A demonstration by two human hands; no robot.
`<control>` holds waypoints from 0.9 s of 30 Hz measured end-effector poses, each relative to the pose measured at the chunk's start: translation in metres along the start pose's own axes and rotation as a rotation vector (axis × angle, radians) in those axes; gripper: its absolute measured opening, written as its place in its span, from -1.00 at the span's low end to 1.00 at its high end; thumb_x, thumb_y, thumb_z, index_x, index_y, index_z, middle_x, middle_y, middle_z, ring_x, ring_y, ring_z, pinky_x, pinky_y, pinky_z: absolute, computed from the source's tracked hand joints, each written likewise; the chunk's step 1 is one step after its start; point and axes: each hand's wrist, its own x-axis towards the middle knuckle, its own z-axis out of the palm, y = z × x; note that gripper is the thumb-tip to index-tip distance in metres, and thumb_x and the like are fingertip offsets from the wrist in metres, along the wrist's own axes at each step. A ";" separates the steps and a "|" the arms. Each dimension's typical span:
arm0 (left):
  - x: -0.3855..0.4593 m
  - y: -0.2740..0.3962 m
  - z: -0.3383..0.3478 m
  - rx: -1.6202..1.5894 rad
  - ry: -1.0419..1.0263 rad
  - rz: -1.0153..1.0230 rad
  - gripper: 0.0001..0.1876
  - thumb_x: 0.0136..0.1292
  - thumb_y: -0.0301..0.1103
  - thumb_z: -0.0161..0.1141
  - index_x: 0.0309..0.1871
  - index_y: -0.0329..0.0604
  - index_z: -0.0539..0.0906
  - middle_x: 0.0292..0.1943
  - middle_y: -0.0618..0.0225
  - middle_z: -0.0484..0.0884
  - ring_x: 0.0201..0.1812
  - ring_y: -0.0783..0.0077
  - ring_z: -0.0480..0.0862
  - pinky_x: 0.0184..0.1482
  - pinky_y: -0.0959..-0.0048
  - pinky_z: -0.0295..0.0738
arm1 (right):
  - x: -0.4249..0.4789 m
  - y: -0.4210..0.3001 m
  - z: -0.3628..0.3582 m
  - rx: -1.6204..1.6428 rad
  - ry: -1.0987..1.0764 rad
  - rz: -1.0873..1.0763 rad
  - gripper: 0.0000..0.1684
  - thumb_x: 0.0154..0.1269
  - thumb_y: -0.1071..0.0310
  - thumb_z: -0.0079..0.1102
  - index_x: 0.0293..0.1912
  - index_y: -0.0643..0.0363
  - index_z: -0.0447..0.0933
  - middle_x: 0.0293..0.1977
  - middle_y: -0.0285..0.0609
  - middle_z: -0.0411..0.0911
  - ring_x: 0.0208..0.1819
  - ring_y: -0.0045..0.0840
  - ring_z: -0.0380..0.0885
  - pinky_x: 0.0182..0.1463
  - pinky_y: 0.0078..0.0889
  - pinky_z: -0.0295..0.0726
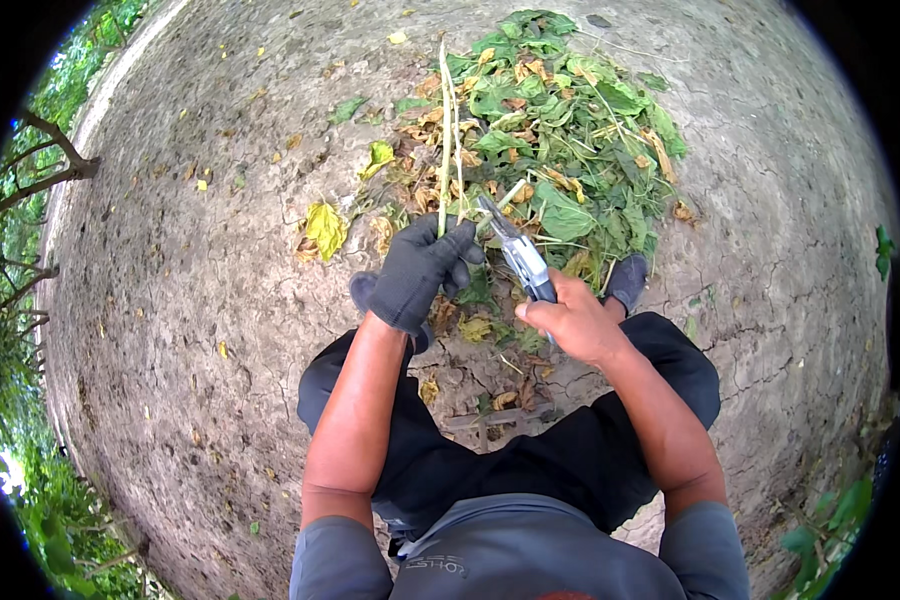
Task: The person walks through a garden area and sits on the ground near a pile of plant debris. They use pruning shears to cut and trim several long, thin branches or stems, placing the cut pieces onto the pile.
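My left hand (427, 266), in a dark grey knit glove, grips the lower end of a pale green plant stem (445, 142). A thinner, drier stem (458, 150) rises beside it from the same hand. My bare right hand (574, 315) is closed around the handles of pruning shears (523, 259) with a silvery body. Their blades point up and left, close to a short cut stub of stem (510, 195) by the gloved fingers. Whether the blades touch the stub is unclear. Beyond both hands lies a heap of green and browned leaves (570, 150).
Cracked bare soil (757, 225) surrounds the heap. A yellow leaf (325, 229) lies left of my glove. My shoes (627, 281) stand at the near side of the leaves. A wooden piece (495, 418) lies between my knees. Branches (60, 161) and foliage line the left rim.
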 end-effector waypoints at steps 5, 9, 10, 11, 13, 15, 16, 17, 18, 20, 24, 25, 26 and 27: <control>0.000 0.001 0.006 0.081 0.011 0.012 -0.79 0.40 -0.24 0.23 -0.17 -0.21 0.62 -0.50 0.39 0.66 -0.66 0.66 0.52 -0.66 0.61 0.38 | -0.002 0.007 -0.002 -0.133 0.079 -0.041 -0.66 0.19 0.28 0.23 -0.23 0.37 0.39 -0.51 -0.19 0.37 -0.42 -0.53 0.37 -0.28 -0.38 0.41; 0.001 0.004 0.002 0.056 0.059 -0.005 -0.79 0.40 -0.25 0.23 -0.16 -0.23 0.62 -0.52 0.39 0.64 -0.68 0.66 0.48 -0.67 0.60 0.37 | -0.003 0.008 -0.005 -0.172 0.110 -0.056 -0.71 0.23 0.32 0.23 -0.18 0.32 0.41 -0.53 -0.34 0.35 -0.48 -0.67 0.32 -0.37 -0.49 0.33; 0.002 0.004 0.000 0.036 0.085 -0.008 -0.79 0.40 -0.25 0.23 -0.16 -0.24 0.62 -0.53 0.39 0.63 -0.68 0.66 0.47 -0.67 0.60 0.37 | -0.003 0.008 -0.006 -0.165 0.116 -0.061 -0.73 0.25 0.33 0.23 -0.16 0.29 0.42 -0.53 -0.41 0.34 -0.50 -0.74 0.30 -0.41 -0.55 0.30; 0.002 0.004 -0.002 0.049 0.101 0.000 -0.79 0.40 -0.24 0.23 -0.15 -0.23 0.62 -0.53 0.40 0.63 -0.69 0.66 0.47 -0.67 0.60 0.36 | -0.003 0.006 -0.007 -0.163 0.124 -0.036 -0.73 0.25 0.33 0.22 -0.15 0.28 0.42 -0.52 -0.41 0.36 -0.49 -0.73 0.32 -0.40 -0.55 0.31; 0.002 0.004 -0.003 0.075 0.129 0.016 -0.78 0.39 -0.23 0.24 -0.14 -0.22 0.62 -0.55 0.41 0.62 -0.69 0.67 0.45 -0.68 0.60 0.33 | -0.003 0.001 -0.011 -0.160 0.142 0.013 -0.73 0.25 0.33 0.21 -0.14 0.28 0.44 -0.51 -0.39 0.39 -0.47 -0.71 0.37 -0.39 -0.53 0.35; 0.001 0.007 0.002 0.158 0.144 -0.020 -0.77 0.38 -0.21 0.26 -0.14 -0.20 0.64 -0.55 0.44 0.60 -0.69 0.68 0.43 -0.67 0.61 0.30 | 0.003 0.011 -0.015 -0.030 0.084 0.013 -0.68 0.23 0.33 0.21 -0.07 0.29 0.46 -0.45 -0.34 0.48 -0.40 -0.68 0.46 -0.29 -0.54 0.43; 0.000 0.007 0.004 0.198 0.149 -0.039 -0.77 0.37 -0.20 0.27 -0.14 -0.19 0.64 -0.56 0.45 0.59 -0.69 0.69 0.42 -0.67 0.62 0.28 | 0.003 0.010 -0.017 0.008 0.059 0.006 -0.66 0.22 0.33 0.22 -0.05 0.29 0.47 -0.43 -0.33 0.50 -0.38 -0.68 0.47 -0.27 -0.54 0.43; 0.001 0.004 0.004 0.220 0.143 -0.026 -0.77 0.36 -0.21 0.27 -0.14 -0.20 0.66 -0.55 0.47 0.58 -0.66 0.70 0.42 -0.63 0.61 0.29 | 0.002 0.008 -0.019 0.045 0.034 0.000 -0.64 0.21 0.33 0.22 -0.03 0.29 0.47 -0.42 -0.32 0.51 -0.37 -0.67 0.47 -0.24 -0.55 0.44; 0.003 0.002 0.003 0.245 0.143 -0.007 -0.77 0.35 -0.22 0.28 -0.13 -0.21 0.67 -0.54 0.48 0.57 -0.63 0.70 0.41 -0.60 0.60 0.31 | 0.001 0.002 -0.019 0.038 0.027 0.007 -0.62 0.21 0.33 0.22 -0.01 0.30 0.47 -0.40 -0.31 0.52 -0.35 -0.67 0.47 -0.22 -0.55 0.45; 0.003 0.001 0.002 0.245 0.144 0.019 -0.77 0.30 -0.20 0.33 -0.15 -0.18 0.70 -0.55 0.53 0.57 -0.66 0.73 0.38 -0.63 0.66 0.22 | -0.003 -0.010 -0.016 0.025 0.013 0.021 -0.58 0.20 0.32 0.22 0.02 0.30 0.48 -0.35 -0.29 0.55 -0.31 -0.67 0.48 -0.18 -0.55 0.45; 0.001 0.002 -0.001 0.236 0.098 -0.002 -0.74 0.29 -0.20 0.34 -0.10 -0.18 0.72 -0.54 0.52 0.58 -0.66 0.72 0.37 -0.62 0.66 0.24 | -0.003 -0.008 -0.018 -0.057 0.030 0.000 -0.50 0.19 0.30 0.24 0.11 0.27 0.47 -0.28 -0.34 0.53 -0.27 -0.67 0.44 -0.14 -0.56 0.42; 0.000 0.003 0.000 0.265 0.081 0.010 -0.74 0.30 -0.19 0.34 -0.10 -0.18 0.72 -0.54 0.53 0.58 -0.66 0.73 0.37 -0.62 0.65 0.24 | -0.003 -0.009 -0.020 -0.075 0.030 0.004 -0.48 0.20 0.30 0.23 0.14 0.26 0.46 -0.28 -0.35 0.52 -0.27 -0.67 0.43 -0.13 -0.56 0.42; 0.000 0.004 0.001 0.294 0.064 0.023 -0.74 0.30 -0.19 0.34 -0.11 -0.17 0.72 -0.54 0.53 0.58 -0.66 0.73 0.37 -0.62 0.65 0.24 | -0.004 -0.012 -0.023 -0.094 0.029 0.008 -0.46 0.20 0.29 0.23 0.17 0.25 0.45 -0.28 -0.36 0.51 -0.27 -0.68 0.42 -0.13 -0.56 0.41; -0.001 0.005 0.000 0.326 0.052 0.036 -0.74 0.30 -0.18 0.34 -0.11 -0.17 0.72 -0.54 0.53 0.58 -0.66 0.73 0.37 -0.62 0.65 0.24 | -0.004 -0.014 -0.023 -0.110 0.024 0.009 -0.43 0.20 0.29 0.23 0.20 0.24 0.43 -0.28 -0.37 0.50 -0.27 -0.68 0.41 -0.12 -0.57 0.40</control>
